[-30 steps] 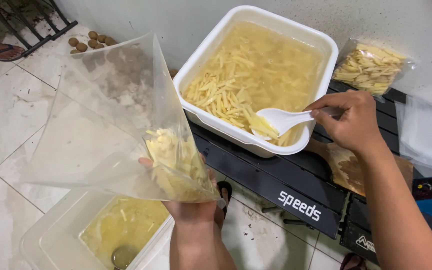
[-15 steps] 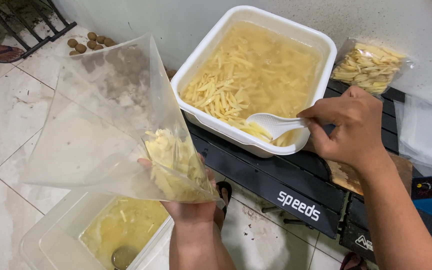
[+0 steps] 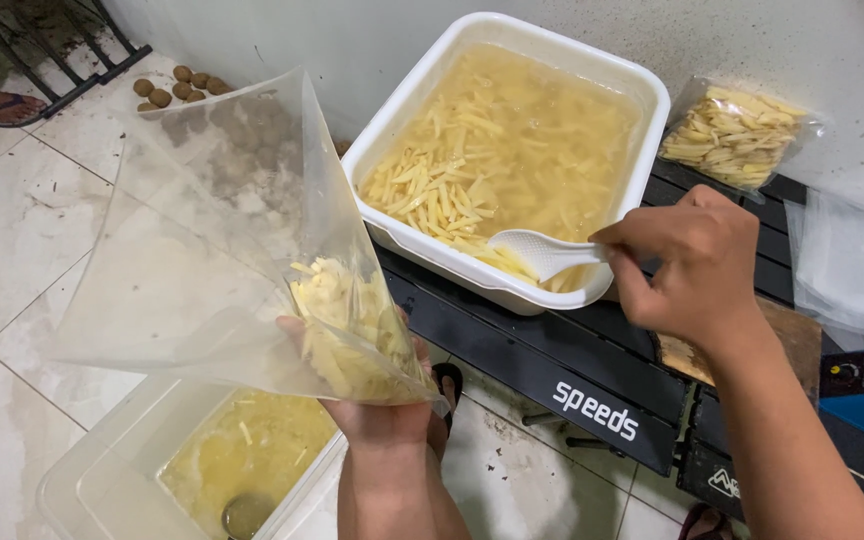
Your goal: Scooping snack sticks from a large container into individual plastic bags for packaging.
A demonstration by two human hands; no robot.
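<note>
Left hand (image 3: pixel 382 415) cups the clear bag (image 3: pixel 212 240) from below, mouth tilted toward the white tub (image 3: pixel 392 130) on the black worktop (image 3: pixel 552 360), while right hand (image 3: pixel 687 265) grips the slotted spoon (image 3: pixel 542 252), draining potato strips (image 3: pixel 452 190).

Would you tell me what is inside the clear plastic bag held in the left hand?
The clear plastic bag holds pale potato strips heaped in its lower corner, above the left hand. The rest looks empty. Strips deeper in the heap are covered.
</note>
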